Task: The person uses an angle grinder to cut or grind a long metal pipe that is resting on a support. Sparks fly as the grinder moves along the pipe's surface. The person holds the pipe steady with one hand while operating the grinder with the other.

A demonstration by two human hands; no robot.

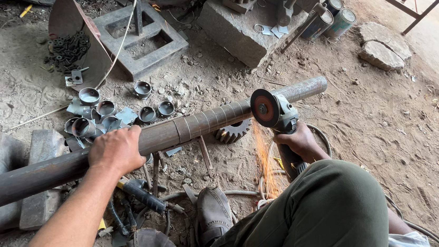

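— Two hands, two jobs. Nearest the camera, the right hand [299,142] is wrapped tight round the body of the angle grinder [278,117], just above the raised knee; the left hand [116,149] lies over the steel pipe [178,133], fingers curled down on it to pin it.

— And the wheel?

— The grinder disc [265,108] stands on edge against the pipe, square across it, with sparks [264,162] falling straight down towards the boot [212,214]. To do it well, I'd judge: hold the disc at right angles to the pipe, let it bite without forcing, and keep the left hand pressing so the pipe can't roll.

— Where does the pipe lie?

— On a small metal stand [203,154] over the dirt floor [389,124]. Its long axis runs from lower left to upper right; the far end points up right, towards the stones. Marks ring it at even steps left of the disc.

— Beyond it?

— Short cut rings [147,114] lie on the ground, then a stone block [238,29] with a gear.
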